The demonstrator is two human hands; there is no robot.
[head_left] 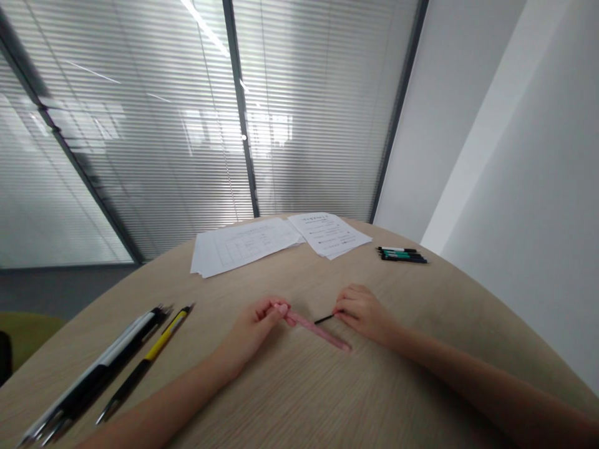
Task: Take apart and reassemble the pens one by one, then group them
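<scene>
My left hand (266, 317) is closed on one end of a long, narrow pink strip (322, 333), pinched between thumb and fingers. The strip slants down to the right, its free end close to the tabletop. A rounder pink lump shows at the fingertips; blur hides its detail. To the right, my right hand (360, 310) pinches a thin black stick (324, 318) by one end. Its other end points left and meets or overlaps the pink strip; I cannot tell whether they touch.
Both hands are over a round wooden table (299, 399). Several white and black pens (100, 374) and a yellow-black pen (147, 362) lie at the left. Printed sheets (248, 244) and more papers (330, 234) are at the back. Several green, black and white pens (402, 254) lie back right.
</scene>
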